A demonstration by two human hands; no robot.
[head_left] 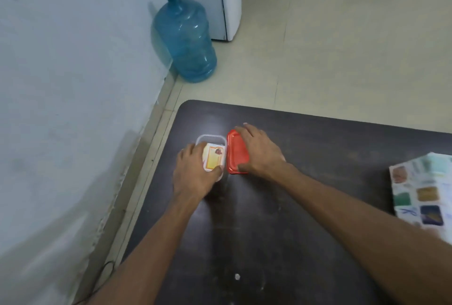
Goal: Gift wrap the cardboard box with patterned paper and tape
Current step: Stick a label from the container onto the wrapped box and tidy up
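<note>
Left hand grips clear tub holding card; right hand grasps red lid beside it on table.

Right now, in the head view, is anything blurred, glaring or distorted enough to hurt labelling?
Head view: soft overall; print on the card in the clear container unreadable; pale glare on the dark table beside the red lid; wide-angle bending of the wall line; wrapped box cut off at the right edge.
</note>
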